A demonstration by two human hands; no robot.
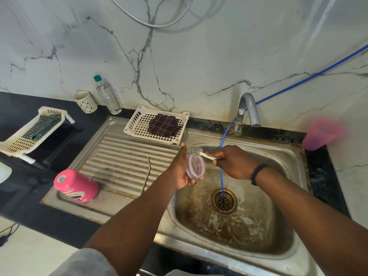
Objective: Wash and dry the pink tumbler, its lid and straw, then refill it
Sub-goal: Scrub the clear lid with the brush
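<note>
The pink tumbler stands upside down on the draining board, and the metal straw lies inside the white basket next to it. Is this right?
Not quite. The head view shows the pink tumbler upside down on the draining board, but the metal straw lies on the ribbed draining board itself, not in the white basket; that basket holds only a dark checked cloth.

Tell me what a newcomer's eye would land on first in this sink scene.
First, the two hands over the sink basin: the left hand holds the clear lid while the right hand works a bottle brush at its upper edge. Next, the pink tumbler upside down on the drainboard at left, with the metal straw lying beside it.
</note>
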